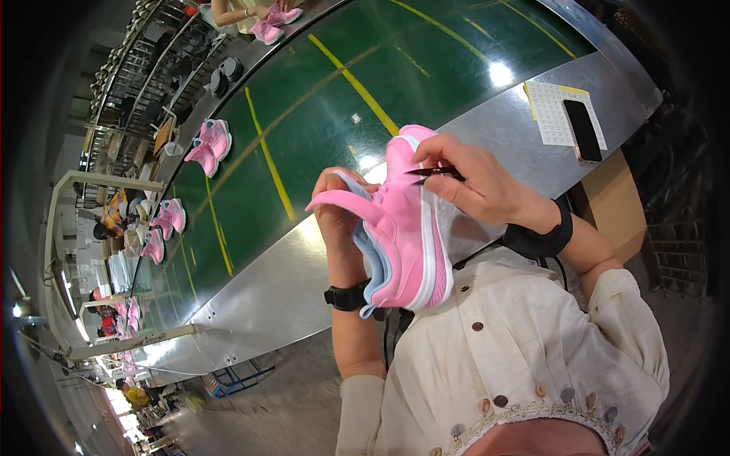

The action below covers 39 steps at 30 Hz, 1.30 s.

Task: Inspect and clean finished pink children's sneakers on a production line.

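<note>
A pink sneaker (403,262) with a white sole and light blue lining is held up, tilted, in front of my chest. My left hand (334,220) is closed on its opening side, partly hidden behind a loose pink strap (342,199) that sticks out to the left. In my right hand (477,182) is a pair of small dark thread snips (441,173), gripped between thumb and fingers. Their tips lie at the upper part of the shoe near the toe, and whether they touch it I cannot tell.
A green conveyor belt (319,114) with yellow lines runs past a metal ledge (266,304). On the ledge at right lie a phone (582,131) and a printed sheet (546,114). More pink sneakers (209,146) stand along the far edge, where a co-worker's hands (262,13) hold another pair.
</note>
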Available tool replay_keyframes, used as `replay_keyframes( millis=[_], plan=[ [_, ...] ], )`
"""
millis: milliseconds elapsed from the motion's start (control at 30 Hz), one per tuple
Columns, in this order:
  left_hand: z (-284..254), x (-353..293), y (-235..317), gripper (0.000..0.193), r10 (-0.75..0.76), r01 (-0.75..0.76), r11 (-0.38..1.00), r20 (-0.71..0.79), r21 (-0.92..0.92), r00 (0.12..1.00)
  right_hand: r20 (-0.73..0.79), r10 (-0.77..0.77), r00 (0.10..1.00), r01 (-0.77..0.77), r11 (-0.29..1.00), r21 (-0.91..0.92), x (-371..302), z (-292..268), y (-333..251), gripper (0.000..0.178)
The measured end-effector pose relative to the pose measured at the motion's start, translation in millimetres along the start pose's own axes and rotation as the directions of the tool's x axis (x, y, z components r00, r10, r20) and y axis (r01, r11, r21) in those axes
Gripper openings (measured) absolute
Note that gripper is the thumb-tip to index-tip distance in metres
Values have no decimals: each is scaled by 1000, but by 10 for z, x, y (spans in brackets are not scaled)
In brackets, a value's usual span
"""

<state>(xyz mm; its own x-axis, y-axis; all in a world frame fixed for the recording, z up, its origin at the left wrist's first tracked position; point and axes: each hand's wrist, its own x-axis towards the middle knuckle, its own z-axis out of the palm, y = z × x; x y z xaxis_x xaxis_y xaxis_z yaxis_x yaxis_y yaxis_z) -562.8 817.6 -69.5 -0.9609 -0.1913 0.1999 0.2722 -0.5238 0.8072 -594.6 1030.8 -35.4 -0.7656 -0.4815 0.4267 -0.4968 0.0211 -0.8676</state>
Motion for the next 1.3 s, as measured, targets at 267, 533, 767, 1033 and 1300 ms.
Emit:
replay_keyframes(
  millis=[267,533,767,1033,1300],
  plan=[
    [241,-171,-46,36,-321,347,891,135,-294,937,235,-500,833,552,777,-303,373,-268,-84,34],
    [363,-195,-114,30,-434,451,874,128,-179,892,327,-645,691,720,654,-231,417,-334,-60,33],
    [421,-187,-154,29,-482,483,854,55,-193,875,256,-680,687,725,665,-179,365,-372,-22,28],
    [511,-190,-189,28,-539,522,826,-30,-212,842,252,-696,673,740,638,-214,328,-394,46,24],
    [689,-155,-330,27,-497,473,858,-93,-199,862,231,-563,794,602,782,-164,241,-558,380,25]
  ],
)
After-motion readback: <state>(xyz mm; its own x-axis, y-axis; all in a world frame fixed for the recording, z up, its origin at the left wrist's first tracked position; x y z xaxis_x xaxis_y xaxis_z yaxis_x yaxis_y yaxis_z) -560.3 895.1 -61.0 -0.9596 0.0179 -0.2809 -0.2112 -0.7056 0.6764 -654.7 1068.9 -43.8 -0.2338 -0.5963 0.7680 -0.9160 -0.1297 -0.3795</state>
